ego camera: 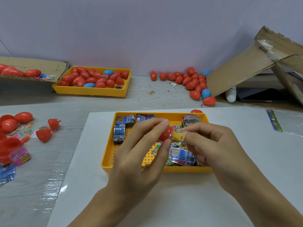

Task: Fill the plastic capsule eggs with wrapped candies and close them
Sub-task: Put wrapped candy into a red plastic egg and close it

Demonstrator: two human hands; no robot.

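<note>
While the left hand [141, 145] held a red plastic capsule egg half [165, 133] in a pinching grip above the yellow plastic tray [108, 158], the right hand [211, 145] pinched a yellow wrapped candy [179, 135] at its mouth; more candies lay in the tray.

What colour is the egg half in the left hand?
Red. The egg half, held by the left hand, shows best in the head view.

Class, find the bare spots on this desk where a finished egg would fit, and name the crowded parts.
Free: the white sheet in front of the near yellow tray, and the grey tabletop between both trays. Crowded: the near tray, the far tray, the egg pile by the cardboard box, and the left edge.
</note>
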